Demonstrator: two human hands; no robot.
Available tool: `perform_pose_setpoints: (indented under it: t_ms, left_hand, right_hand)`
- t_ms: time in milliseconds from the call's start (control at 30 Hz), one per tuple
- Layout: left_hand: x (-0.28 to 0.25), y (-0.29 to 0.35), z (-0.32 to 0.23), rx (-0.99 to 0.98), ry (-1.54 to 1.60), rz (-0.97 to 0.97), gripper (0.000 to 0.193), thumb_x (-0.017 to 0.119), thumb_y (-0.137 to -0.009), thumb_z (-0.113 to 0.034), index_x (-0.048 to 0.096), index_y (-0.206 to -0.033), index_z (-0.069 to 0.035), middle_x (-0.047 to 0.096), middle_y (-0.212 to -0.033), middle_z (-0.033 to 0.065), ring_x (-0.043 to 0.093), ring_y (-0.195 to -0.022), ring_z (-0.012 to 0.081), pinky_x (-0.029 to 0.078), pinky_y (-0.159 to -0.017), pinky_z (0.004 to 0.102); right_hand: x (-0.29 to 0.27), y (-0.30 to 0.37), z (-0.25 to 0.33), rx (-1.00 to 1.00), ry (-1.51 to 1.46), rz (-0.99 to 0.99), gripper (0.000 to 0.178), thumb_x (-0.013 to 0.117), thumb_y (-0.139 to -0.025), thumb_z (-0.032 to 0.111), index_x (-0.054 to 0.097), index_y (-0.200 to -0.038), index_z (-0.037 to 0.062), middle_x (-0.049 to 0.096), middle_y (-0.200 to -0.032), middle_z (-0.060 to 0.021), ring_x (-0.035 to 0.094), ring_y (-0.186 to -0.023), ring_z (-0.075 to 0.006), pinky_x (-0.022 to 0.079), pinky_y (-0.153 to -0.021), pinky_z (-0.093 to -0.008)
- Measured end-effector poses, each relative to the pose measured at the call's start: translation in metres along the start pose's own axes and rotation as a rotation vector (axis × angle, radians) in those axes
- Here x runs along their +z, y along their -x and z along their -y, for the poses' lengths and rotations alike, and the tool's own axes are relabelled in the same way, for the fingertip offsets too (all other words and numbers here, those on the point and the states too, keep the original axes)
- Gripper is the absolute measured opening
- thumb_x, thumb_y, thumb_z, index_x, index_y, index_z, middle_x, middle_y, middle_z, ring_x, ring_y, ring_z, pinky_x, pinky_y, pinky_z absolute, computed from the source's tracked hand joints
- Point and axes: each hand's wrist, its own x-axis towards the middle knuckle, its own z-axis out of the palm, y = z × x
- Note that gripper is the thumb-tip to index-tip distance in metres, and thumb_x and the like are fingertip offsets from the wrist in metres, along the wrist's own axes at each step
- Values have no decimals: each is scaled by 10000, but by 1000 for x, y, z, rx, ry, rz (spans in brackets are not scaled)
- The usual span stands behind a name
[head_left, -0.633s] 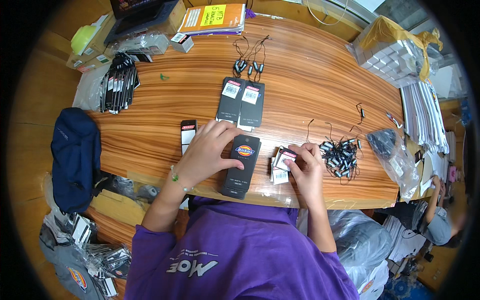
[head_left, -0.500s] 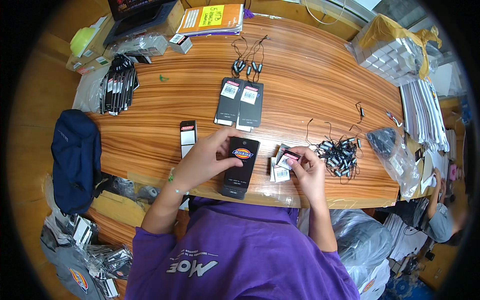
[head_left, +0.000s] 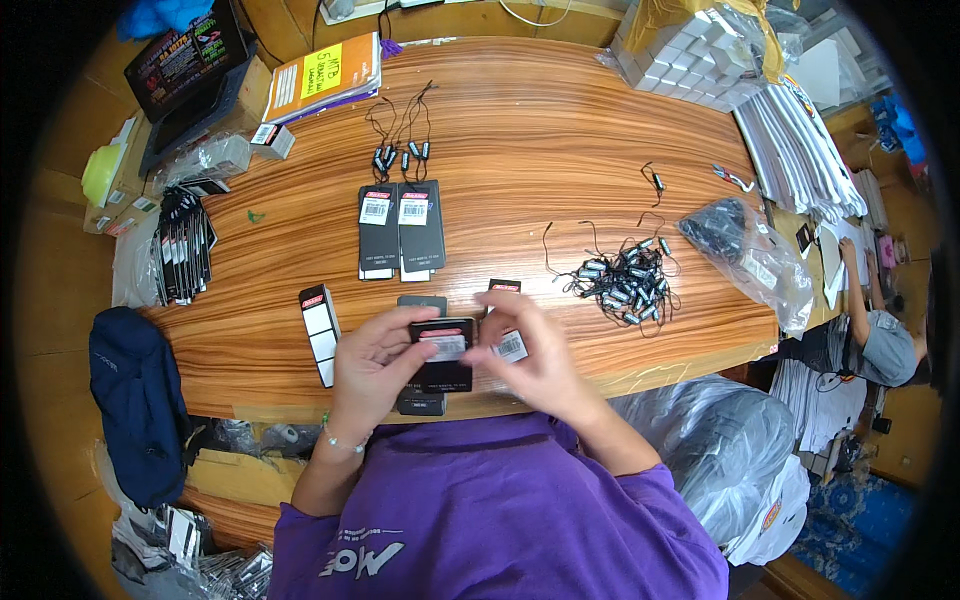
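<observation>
Holding: flat black rectangular card packet [head_left: 441, 352], lifted just above the striped wooden worktop [head_left: 520, 140]
Left hand [head_left: 372, 368]: grip closed on packet's left edge
Right hand [head_left: 537, 366]: grip pinching its right edge
Right of grip: tangled heap of black corded tags [head_left: 625, 282]

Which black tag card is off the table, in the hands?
The black card with the white sticker, held between the left hand and right hand. The two black cards side by side lie flat mid-table.
</observation>
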Motion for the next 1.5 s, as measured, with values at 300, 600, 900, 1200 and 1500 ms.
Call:
perform_pose_setpoints:
  t_ms: [300, 600, 900, 1200, 1500]
  left_hand:
    - [-19, -1, -2, 68, -4, -140, 330, 595, -805, 75, 535, -1128, 40, 647, -963, 129, 619, -885, 135, 493, -783, 227]
    - [-11, -5, -6, 47, 20, -93, 322, 584, -815, 73, 531, -1130, 39, 645, -959, 125, 613, -891, 128, 487, -788, 220]
    - [-10, -7, -4, 22, 74, -47, 317, 561, -832, 64, 516, -1145, 44, 630, -968, 98, 599, -906, 117, 483, -797, 217]
    - [30, -35, -18, 160, -108, 293, 162, 589, -839, -54, 591, -988, 8, 652, -908, 95, 610, -780, 97, 474, -672, 246]
    - [86, -63, -18, 278, -189, 534, 181, 606, -820, -69, 629, -995, -25, 658, -897, 125, 649, -798, 196, 497, -690, 291]
  right_hand:
    - [-110, -11, -54, 99, 862, 17, 84, 666, -702, 55, 630, -776, 41, 579, -815, -88, 522, -824, -287, 425, -719, -363]
    - [-114, -12, -66, 130, 873, 89, 140, 685, -701, 93, 622, -823, 63, 567, -864, -72, 498, -888, -276, 391, -784, -374]
    - [-115, -16, -62, 35, 811, -132, 143, 674, -697, 74, 576, -780, 14, 561, -818, -133, 512, -829, -318, 399, -732, -393]
    - [-114, -18, -19, -18, -298, -633, 140, 519, -852, 13, 512, -992, 13, 527, -757, -64, 519, -667, -145, 424, -617, -257]
    - [-72, 4, 29, -9, -395, -459, 151, 542, -825, -16, 518, -973, -8, 602, -790, -132, 577, -738, -175, 457, -701, -270]
